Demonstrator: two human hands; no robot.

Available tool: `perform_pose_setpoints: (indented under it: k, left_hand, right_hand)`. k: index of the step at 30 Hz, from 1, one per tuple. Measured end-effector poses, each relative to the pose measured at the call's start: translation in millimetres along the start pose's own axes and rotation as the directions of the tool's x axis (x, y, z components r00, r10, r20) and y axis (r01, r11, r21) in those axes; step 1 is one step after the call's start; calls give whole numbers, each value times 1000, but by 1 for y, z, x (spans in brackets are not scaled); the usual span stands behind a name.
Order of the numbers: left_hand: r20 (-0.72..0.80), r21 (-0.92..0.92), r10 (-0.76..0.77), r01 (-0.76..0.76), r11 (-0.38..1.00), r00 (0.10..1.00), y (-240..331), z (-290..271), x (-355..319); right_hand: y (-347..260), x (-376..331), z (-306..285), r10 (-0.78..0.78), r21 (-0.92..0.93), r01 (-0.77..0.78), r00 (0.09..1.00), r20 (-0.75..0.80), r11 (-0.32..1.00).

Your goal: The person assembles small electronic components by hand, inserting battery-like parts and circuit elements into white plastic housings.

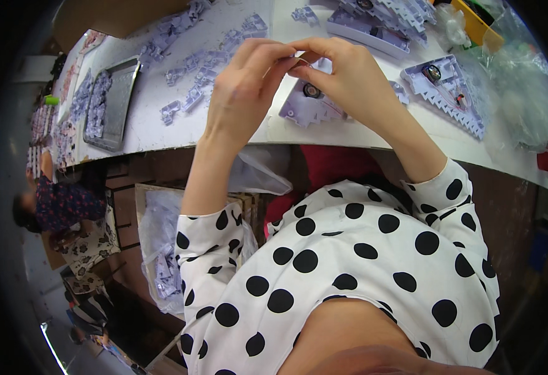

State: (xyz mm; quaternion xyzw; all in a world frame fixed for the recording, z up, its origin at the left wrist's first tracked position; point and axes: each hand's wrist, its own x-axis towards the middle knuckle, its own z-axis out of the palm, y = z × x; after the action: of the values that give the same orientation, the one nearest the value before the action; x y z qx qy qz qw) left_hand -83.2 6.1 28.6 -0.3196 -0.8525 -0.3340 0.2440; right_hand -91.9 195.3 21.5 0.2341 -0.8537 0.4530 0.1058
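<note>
While both forearms rise out of white sleeves with black polka dots (349,250), the two hands meet above the near edge of the white table (149,125). Left hand (249,84): fingers curled, tips pinched toward the thumb. Right hand (342,75): fingers likewise bent, tips pressed against those of the left. Something small and thin sits between the fingertips at the meeting point; too small to tell what it is.

Directly under the right hand lies a pale lilac plastic housing (305,106), flat, wedge-shaped, with a stepped, toothed edge and a small round dark part set in it. The right hand covers part of it.

Below the table edge: a crumpled clear plastic bag (261,172) and, lower left, a cardboard box lined with a bag of lilac pieces (161,262).

Further out on the table, right: a second lilac housing (449,87) of the same stepped shape, open face up, with a round dark part and small fittings inside. Beside it a heap of glossy clear bags (524,94).

Left: loose small lilac parts (192,69) scattered over the surface, and a grey metal tray (114,100), rectangular, holding more of them.

Far edge: stacked lilac housings (380,19) and a yellow item (474,19) in clear wrap. Far left, another person in dark patterned clothing (61,203) sits at the table.
</note>
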Motion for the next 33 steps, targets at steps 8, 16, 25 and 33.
perform_pose_setpoints:
  k: [8, 16, 25, 33]
  left_hand:
    - [-176, -437, -272, 173, 883, 946, -9, 23, -25]
    - [-123, -400, -437, 359, 843, 891, -12, -2, -32]
    - [-105, -415, -549, 465, 782, 829, -16, -19, -49]
    - [3, -451, -609, 545, 707, 793, -58, -24, -54]
  right_hand:
    - [19, 14, 13, 175, 530, -228, 973, 150, 817]
    - [8, 35, 13, 122, 264, -184, 965, 233, 947]
    - [5, 43, 29, -60, 259, -31, 940, 336, 965]
    - [12, 33, 22, 165, 238, -297, 878, 450, 925]
